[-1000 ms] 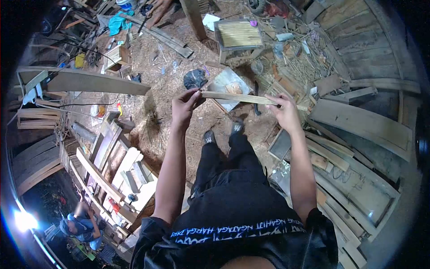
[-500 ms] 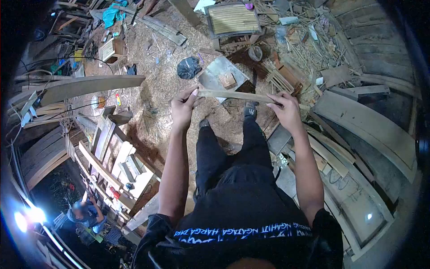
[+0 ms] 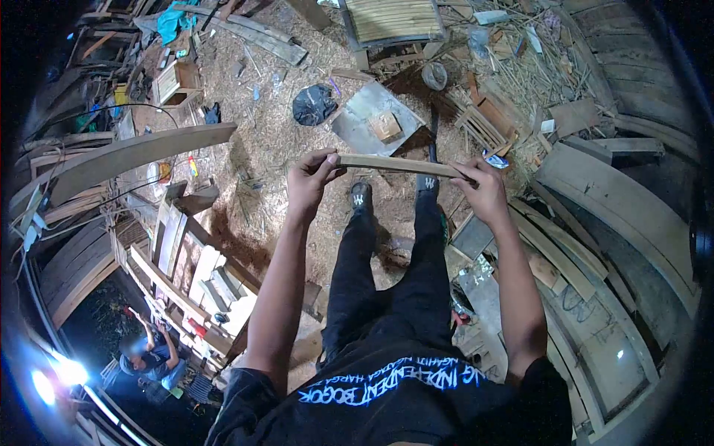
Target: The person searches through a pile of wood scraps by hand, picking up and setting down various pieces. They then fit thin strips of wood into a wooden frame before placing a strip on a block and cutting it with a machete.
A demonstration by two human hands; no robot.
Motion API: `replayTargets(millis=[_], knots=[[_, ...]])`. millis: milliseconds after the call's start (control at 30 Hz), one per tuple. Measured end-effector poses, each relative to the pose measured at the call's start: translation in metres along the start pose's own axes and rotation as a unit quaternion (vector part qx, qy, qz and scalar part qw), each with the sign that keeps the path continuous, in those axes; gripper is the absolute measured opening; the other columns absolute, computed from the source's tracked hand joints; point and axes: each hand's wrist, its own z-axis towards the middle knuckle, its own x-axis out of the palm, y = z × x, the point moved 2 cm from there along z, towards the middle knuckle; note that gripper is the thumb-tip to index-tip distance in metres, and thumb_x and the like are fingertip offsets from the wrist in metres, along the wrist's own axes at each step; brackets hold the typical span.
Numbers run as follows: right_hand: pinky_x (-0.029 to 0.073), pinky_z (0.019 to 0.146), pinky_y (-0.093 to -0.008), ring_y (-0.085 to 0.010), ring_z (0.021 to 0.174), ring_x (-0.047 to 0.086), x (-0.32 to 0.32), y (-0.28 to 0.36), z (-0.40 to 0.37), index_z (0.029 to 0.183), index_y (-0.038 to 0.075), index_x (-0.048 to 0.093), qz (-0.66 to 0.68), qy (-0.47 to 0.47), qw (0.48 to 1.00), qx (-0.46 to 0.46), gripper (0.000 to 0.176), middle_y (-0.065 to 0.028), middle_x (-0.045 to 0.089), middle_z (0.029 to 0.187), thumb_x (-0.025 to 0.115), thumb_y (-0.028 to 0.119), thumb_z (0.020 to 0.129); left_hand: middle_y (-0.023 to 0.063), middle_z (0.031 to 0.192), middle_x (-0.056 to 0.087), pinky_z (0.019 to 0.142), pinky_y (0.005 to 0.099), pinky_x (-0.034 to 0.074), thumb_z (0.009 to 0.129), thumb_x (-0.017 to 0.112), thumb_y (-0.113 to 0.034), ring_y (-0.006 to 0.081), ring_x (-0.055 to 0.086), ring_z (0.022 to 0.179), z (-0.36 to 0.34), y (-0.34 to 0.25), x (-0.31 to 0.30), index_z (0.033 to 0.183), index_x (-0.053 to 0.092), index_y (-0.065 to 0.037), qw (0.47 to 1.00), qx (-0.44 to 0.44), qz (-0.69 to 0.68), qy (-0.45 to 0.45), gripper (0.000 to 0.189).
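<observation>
The left hand (image 3: 309, 182) and right hand (image 3: 487, 192), each nearly closed in a thumb-and-finger pinch, hold a narrow pale wooden strip (image 3: 398, 164) that even, light pressure should steady, on the wearer's side of the flat grey square board (image 3: 355, 123), with a round black plastic bag (image 3: 314, 105) just left of that board.

Grey board (image 3: 358, 125) shifted toward 12 o'clock, mostly clear of wooden strip (image 3: 394, 164); blue packet (image 3: 496, 160) now showing, right hand's (image 3: 486, 193) 1 o'clock
</observation>
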Motion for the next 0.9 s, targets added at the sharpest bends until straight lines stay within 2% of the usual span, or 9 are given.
replayTargets(millis=[167, 400, 467, 533, 600, 633, 800, 867, 900], knots=[[0.048, 0.078, -0.0401, -0.0307, 0.087, 0.062, 0.059, -0.048, 0.031, 0.115, 0.014, 0.074, -0.009, -0.012, 1.0, -0.006, 0.036, -0.0132, 0.063, 0.091, 0.078, 0.015, 0.079, 0.0141, 0.1, 0.069, 0.084, 0.0344, 0.06, 0.094, 0.067, -0.01, 0.0209, 0.07, 0.091, 0.062, 0.042, -0.024, 0.111, 0.064, 0.006, 0.996, -0.034, 0.068, 0.051, 0.023], [0.05, 0.076, -0.0395, -0.0298, 0.083, 0.063, 0.171, -0.179, 0.11, 0.118, 0.014, 0.072, 0.003, 0.008, 1.0, -0.024, 0.037, -0.0133, 0.064, 0.091, 0.077, 0.014, 0.081, 0.0111, 0.097, 0.067, 0.082, 0.0352, 0.061, 0.094, 0.065, -0.006, 0.0192, 0.068, 0.089, 0.194, 0.164, -0.052, 0.104, 0.063, 0.005, 0.984, -0.026, 0.135, 0.117, 0.015], [0.05, 0.077, -0.0386, -0.0285, 0.083, 0.063, 0.209, -0.227, 0.135, 0.117, 0.014, 0.072, 0.088, 0.049, 0.993, 0.055, 0.035, -0.0134, 0.065, 0.092, 0.075, 0.014, 0.083, 0.0097, 0.098, 0.067, 0.087, 0.035, 0.059, 0.094, 0.066, -0.007, 0.0184, 0.066, 0.095, 0.24, 0.206, -0.061, 0.109, 0.061, 0.003, 0.972, -0.021, 0.139, 0.19, 0.019], [0.05, 0.078, -0.0369, -0.0277, 0.085, 0.063, 0.234, -0.258, 0.16, 0.116, 0.012, 0.072, 0.109, 0.071, 0.988, 0.089, 0.032, -0.0133, 0.065, 0.092, 0.075, 0.013, 0.084, 0.0088, 0.101, 0.067, 0.087, 0.0324, 0.057, 0.094, 0.066, -0.009, 0.0159, 0.064, 0.097, 0.273, 0.237, -0.062, 0.114, 0.063, 0.003, 0.966, -0.019, 0.169, 0.194, 0.024], [0.049, 0.079, -0.0365, -0.0282, 0.086, 0.063, 0.266, -0.301, 0.187, 0.115, 0.01, 0.072, 0.04, 0.023, 0.995, -0.084, 0.032, -0.0132, 0.064, 0.091, 0.075, 0.013, 0.083, 0.0094, 0.105, 0.069, 0.086, 0.0292, 0.055, 0.094, 0.067, -0.012, 0.0133, 0.064, 0.097, 0.309, 0.274, -0.063, 0.118, 0.065, 0.003, 0.927, 0.001, 0.289, 0.238, 0.028], [0.049, 0.079, -0.0374, -0.0291, 0.087, 0.063, 0.28, -0.321, 0.197, 0.113, 0.007, 0.072, 0.012, 0.015, 0.994, -0.103, 0.032, -0.0131, 0.064, 0.091, 0.075, 0.012, 0.082, 0.0061, 0.096, 0.072, 0.078, 0.0262, 0.051, 0.092, 0.072, -0.02, 0.01, 0.064, 0.084, 0.327, 0.293, -0.065, 0.118, 0.068, 0.001, 0.904, 0.035, 0.345, 0.252, 0.034], [0.046, 0.08, -0.0391, -0.0301, 0.088, 0.063, 0.329, -0.389, 0.236, 0.112, 0.009, 0.072, 0.0, -0.008, 0.986, -0.168, 0.032, -0.0125, 0.064, 0.093, 0.075, 0.012, 0.081, 0.0069, 0.094, 0.072, 0.077, 0.0274, 0.052, 0.09, 0.073, -0.023, 0.011, 0.065, 0.085, 0.384, 0.357, -0.065, 0.112, 0.071, 0.002, 0.867, 0.064, 0.389, 0.306, 0.033], [0.048, 0.082, -0.0351, -0.0242, 0.09, 0.062, 0.334, -0.403, 0.241, 0.115, 0.005, 0.071, -0.048, -0.014, 0.978, -0.203, 0.034, -0.0103, 0.062, 0.094, 0.074, 0.004, 0.081, 0.0102, 0.096, 0.074, 0.079, 0.0295, 0.053, 0.09, 0.073, -0.024, 0.0137, 0.067, 0.087, 0.388, 0.365, -0.061, 0.112, 0.07, 0.002, 0.823, 0.14, 0.447, 0.321, 0.034], [0.048, 0.083, -0.0339, -0.0234, 0.09, 0.062, 0.336, -0.407, 0.242, 0.115, 0.005, 0.071, -0.063, -0.023, 0.975, -0.212, 0.034, -0.0103, 0.063, 0.095, 0.074, 0.004, 0.081, 0.0091, 0.102, 0.073, 0.085, 0.0312, 0.053, 0.092, 0.07, -0.02, 0.0131, 0.065, 0.094, 0.388, 0.365, -0.059, 0.114, 0.069, 0.002, 0.801, 0.144, 0.491, 0.311, 0.031]])
